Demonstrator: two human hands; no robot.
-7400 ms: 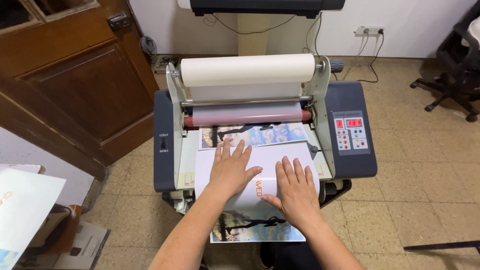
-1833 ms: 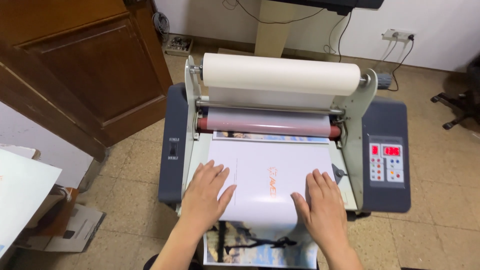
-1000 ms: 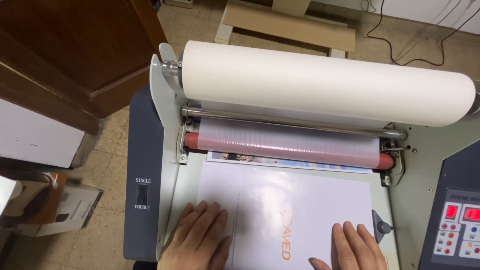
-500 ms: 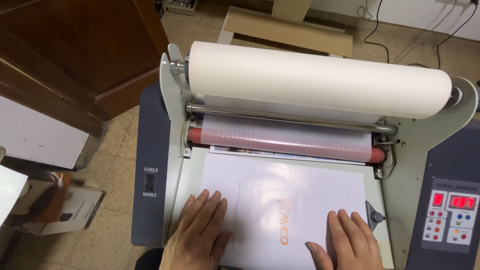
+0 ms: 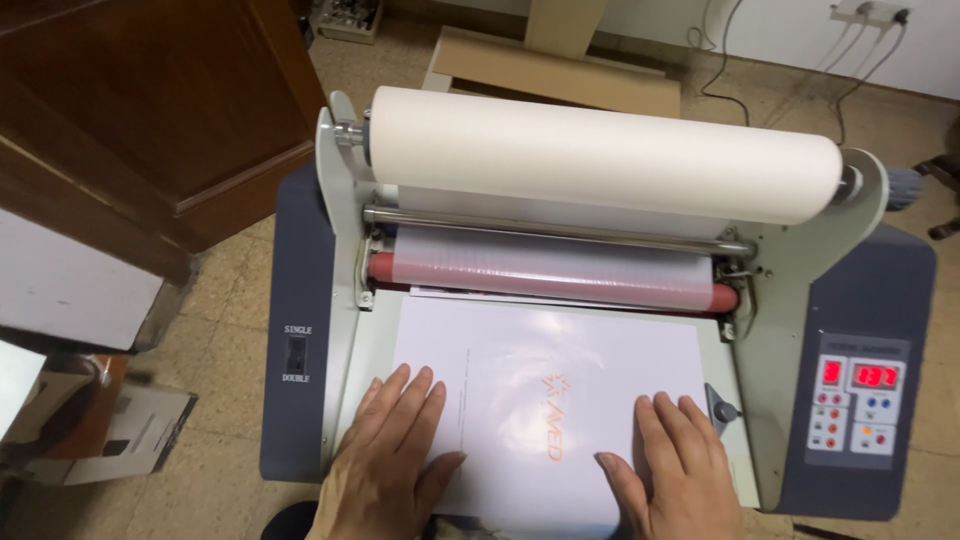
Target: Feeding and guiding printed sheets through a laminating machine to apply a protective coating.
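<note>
A roll laminator stands on the floor below me, with a big white film roll on top and a red roller under clear film. A white printed sheet with an orange mark lies on the feed tray, its far edge at the roller. My left hand rests flat on the sheet's near left corner, fingers spread. Flat on the near right part of the sheet lies my right hand. Neither hand grips anything.
A control panel with red digits and small buttons sits on the machine's right side. A dark wooden door stands at the left. Cardboard boxes lie at lower left, a flat carton and cables behind the machine.
The camera has come closer and lower over the machine. The sheet has slid toward the roller under both flat hands, and its far edge now meets the roller.
</note>
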